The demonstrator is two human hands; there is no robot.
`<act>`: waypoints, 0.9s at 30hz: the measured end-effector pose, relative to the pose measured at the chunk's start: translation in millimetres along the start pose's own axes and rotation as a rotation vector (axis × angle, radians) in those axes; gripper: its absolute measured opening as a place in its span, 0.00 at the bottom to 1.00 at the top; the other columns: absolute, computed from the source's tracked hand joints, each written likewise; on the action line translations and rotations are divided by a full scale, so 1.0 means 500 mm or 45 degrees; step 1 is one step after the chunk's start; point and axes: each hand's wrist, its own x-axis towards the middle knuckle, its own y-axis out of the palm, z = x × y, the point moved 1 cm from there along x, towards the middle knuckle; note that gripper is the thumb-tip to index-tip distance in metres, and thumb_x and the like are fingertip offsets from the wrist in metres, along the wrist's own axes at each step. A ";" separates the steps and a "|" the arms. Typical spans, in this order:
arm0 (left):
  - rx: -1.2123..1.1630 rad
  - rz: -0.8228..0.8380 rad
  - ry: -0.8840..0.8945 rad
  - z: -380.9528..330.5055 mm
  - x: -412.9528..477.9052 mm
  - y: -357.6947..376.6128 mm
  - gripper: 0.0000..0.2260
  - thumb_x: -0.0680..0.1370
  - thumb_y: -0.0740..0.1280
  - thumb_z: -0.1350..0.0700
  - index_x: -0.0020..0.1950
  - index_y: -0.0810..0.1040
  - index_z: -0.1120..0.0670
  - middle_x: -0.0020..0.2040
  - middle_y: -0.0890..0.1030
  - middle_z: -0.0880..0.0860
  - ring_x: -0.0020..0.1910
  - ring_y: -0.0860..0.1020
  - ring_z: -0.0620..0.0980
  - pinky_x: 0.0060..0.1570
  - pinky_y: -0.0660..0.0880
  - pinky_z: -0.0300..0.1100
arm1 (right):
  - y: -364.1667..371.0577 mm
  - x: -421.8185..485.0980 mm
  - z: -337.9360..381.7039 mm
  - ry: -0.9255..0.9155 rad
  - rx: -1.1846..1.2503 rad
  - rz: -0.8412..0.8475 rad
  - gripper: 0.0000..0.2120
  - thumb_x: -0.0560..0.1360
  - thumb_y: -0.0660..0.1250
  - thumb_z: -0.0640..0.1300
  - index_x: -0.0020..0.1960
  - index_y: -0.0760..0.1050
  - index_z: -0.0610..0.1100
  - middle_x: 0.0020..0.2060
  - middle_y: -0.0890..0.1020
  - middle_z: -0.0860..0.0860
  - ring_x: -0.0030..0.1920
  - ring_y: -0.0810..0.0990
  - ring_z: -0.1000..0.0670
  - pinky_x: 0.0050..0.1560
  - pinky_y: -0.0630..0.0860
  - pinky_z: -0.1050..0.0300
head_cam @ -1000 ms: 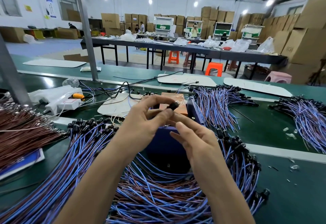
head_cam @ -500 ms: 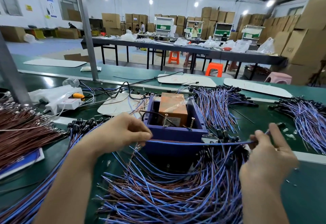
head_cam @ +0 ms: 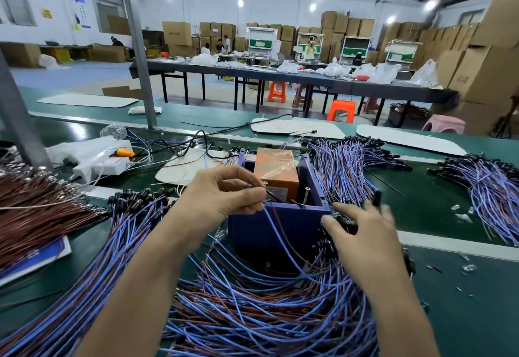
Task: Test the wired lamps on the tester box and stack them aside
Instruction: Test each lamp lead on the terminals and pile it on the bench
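Wired lamp (head_cam: 276, 227): blue lead pinched in left hand (head_cam: 224, 196), at near rim of tester box (head_cam: 303, 224). Right hand (head_cam: 362, 233) just right of it, fingers spread, above lamp pile (head_cam: 252, 314).

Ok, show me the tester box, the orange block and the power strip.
tester box (head_cam: 293, 223): head view, blue front wall.
orange block (head_cam: 275, 163): head view, top face.
power strip (head_cam: 95, 168): head view, white casing.

Tester box (head_cam: 295, 224) top: orange block (head_cam: 276, 171) fills rear, two screws (head_cam: 305, 198) stand at front | front: one blue wire (head_cam: 273, 229) crosses, wire heap (head_cam: 266, 314) below | right: bare green belt (head_cam: 427, 216) open between bundles (head_cam: 345, 171) | left: lamp bundle (head_cam: 134, 216) crowds close
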 end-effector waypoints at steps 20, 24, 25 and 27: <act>0.138 -0.109 -0.174 0.067 0.014 0.053 0.09 0.77 0.67 0.66 0.51 0.75 0.53 0.37 0.82 0.55 0.29 0.80 0.45 0.30 0.76 0.35 | 0.060 -0.005 0.016 0.155 0.907 0.243 0.08 0.76 0.63 0.33 0.42 0.77 0.40 0.29 0.77 0.43 0.25 0.82 0.45 0.24 0.75 0.60; 0.327 -0.251 -0.153 0.094 0.027 0.041 0.15 0.74 0.69 0.67 0.42 0.64 0.54 0.38 0.83 0.60 0.30 0.82 0.50 0.30 0.77 0.40 | 0.064 -0.002 0.010 0.204 0.829 0.240 0.07 0.76 0.63 0.33 0.40 0.77 0.38 0.27 0.77 0.44 0.24 0.82 0.44 0.23 0.75 0.60; 0.345 -0.262 -0.150 0.098 0.029 0.039 0.16 0.74 0.69 0.67 0.42 0.63 0.54 0.38 0.83 0.60 0.30 0.82 0.50 0.31 0.78 0.41 | 0.064 -0.002 0.010 0.211 0.825 0.232 0.07 0.76 0.63 0.33 0.40 0.77 0.38 0.26 0.76 0.45 0.24 0.82 0.44 0.23 0.75 0.60; 0.362 -0.281 -0.141 0.104 0.033 0.036 0.16 0.75 0.69 0.67 0.41 0.63 0.54 0.37 0.83 0.59 0.30 0.82 0.50 0.33 0.79 0.43 | 0.063 -0.002 0.009 0.224 0.836 0.222 0.07 0.76 0.63 0.33 0.40 0.77 0.38 0.26 0.76 0.45 0.24 0.82 0.43 0.23 0.74 0.61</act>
